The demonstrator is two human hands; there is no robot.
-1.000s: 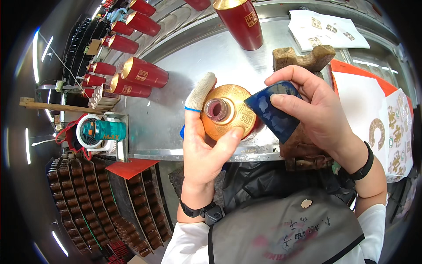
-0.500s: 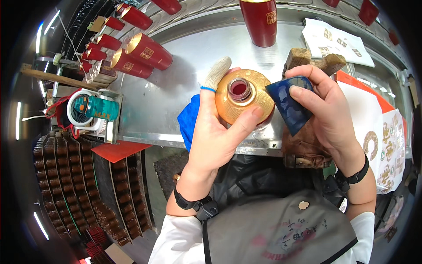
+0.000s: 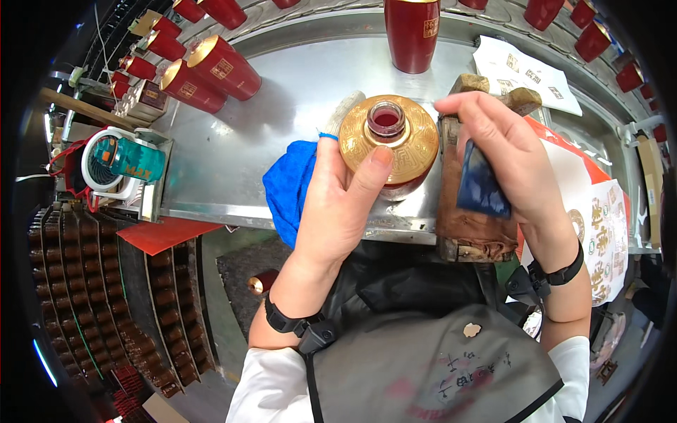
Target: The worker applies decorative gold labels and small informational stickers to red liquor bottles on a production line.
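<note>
Snugly, the left hand [image 3: 331, 211] clasps the bottle [image 3: 412, 141], thumb pressed on its gold shoulder and a finger in a knit cover [image 3: 345, 109] lying along the bottle's left side. The right hand [image 3: 515, 158], just right of the bottle, has a blue sheet [image 3: 483, 189] in its grasp; which fingers pinch it I cannot tell. The bottle's open mouth faces up, near the table's [image 3: 303, 84] front edge. Right of the bottle is a wooden block [image 3: 453, 183]; left of it, a blue cloth [image 3: 284, 190] and, farther off, a fan [image 3: 90, 166].
</note>
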